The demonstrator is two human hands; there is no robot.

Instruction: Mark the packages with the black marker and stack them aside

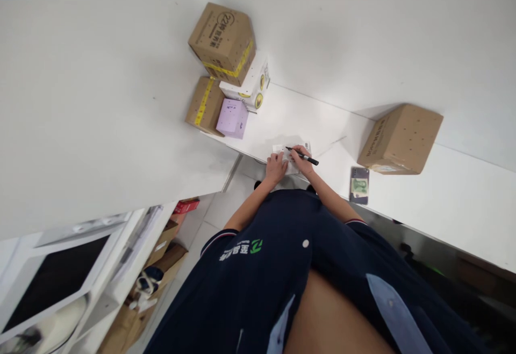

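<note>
My right hand [303, 163] is closed around a black marker [310, 158], whose dark tip points left over a white sheet or flat package [278, 148] with printed labels. My left hand [276, 168] lies on the near left part of that white item, its fingers stretched out and holding it against the table. A barcode shows near its far right corner. Both hands work at the front edge of the white table [322, 112]. Whether the item is paper or a thin parcel, I cannot tell.
At the left stand a large cardboard box [221, 39], a white box [260, 82], a smaller taped carton [201, 104] and a lilac box [234, 117]. Another carton [407, 139] sits to the right, near a phone [358, 174] with a green banknote [359, 186].
</note>
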